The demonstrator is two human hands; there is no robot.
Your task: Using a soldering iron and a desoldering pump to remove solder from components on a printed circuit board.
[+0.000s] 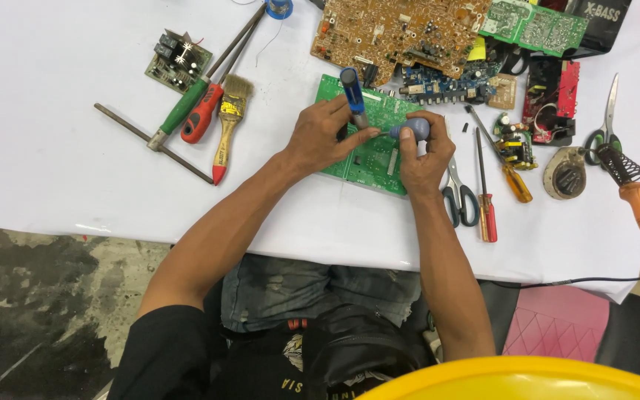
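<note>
Yellow rim (520, 378) at six o'clock; left hand (320, 137) fingers grasp blue tool (352, 92), right hand (425, 152) fingers grasp grey-blue bulb (415, 129) over green board (368, 159).

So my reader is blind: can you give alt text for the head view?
Left hand holds a blue tool and right hand a small blue-handled tool over a green board on a white table. Screwdrivers, a brush, scissors and other boards lie around.

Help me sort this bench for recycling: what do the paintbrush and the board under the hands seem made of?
Paintbrush: likely varnished wood handle with a red-dipped tip, pale bristles, a metal-looking band. Green circuit board: probably rigid laminate with a glossy green coating and small mounted parts.
</note>
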